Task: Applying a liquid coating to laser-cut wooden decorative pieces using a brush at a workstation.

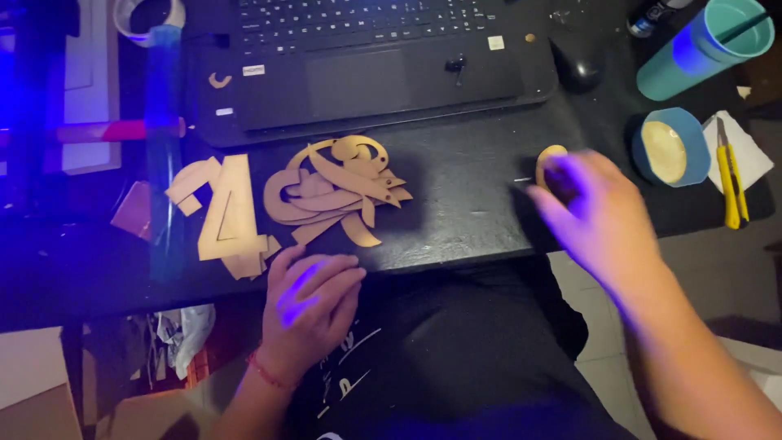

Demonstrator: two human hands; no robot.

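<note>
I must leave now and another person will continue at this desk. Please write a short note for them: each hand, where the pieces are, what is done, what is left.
Left hand: open, fingertips at the desk's front edge beside the angular tan cutouts.
Right hand: blurred, closed on a small round tan piece; grip not fully clear.
Curved cutouts lie piled before the laptop.
Blue bowl and yellow utility knife sit at the right.
Done: pieces cut out. Left: nothing looks joined yet.

Your cutout pieces [326, 191] at ten o'clock look like thin matt brown card or board with smooth faces, lying on a matt black tabletop [464, 204], while the turquoise cup [705, 45] at two o'clock looks like smooth plastic.
</note>
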